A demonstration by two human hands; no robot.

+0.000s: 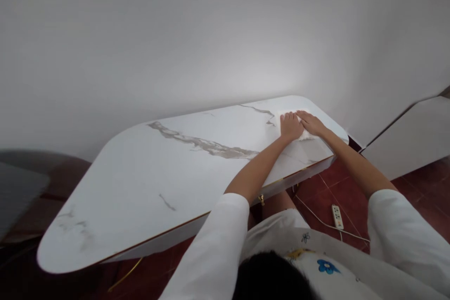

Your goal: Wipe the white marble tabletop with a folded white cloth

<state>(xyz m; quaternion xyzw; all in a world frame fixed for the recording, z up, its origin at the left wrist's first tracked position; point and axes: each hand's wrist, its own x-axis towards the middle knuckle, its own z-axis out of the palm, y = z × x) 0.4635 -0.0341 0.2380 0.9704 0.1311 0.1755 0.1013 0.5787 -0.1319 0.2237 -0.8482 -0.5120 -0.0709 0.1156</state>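
A white cloth (pixel 306 135) is spread on the right part of a white, marble-patterned tabletop (pixel 140 173). My left hand (pixel 291 125) presses down on it with slightly bent fingers. Close against it, my right hand (pixel 311 123) bears on the same cloth, its fingers long and together, their tips meeting the left hand. Both palms face down, so part of the cloth under them is hidden. Grey-brown veins run across the top, which has rounded corners and a thin gold line along its near edge.
A pale wall (pixel 211 47) rises right behind the table. On the red tiled floor lies a white power strip (pixel 337 217) with a cord. A small gold knob (pixel 261 199) sits under the front edge. At the far left is a dark, blurred piece of furniture (pixel 31 187).
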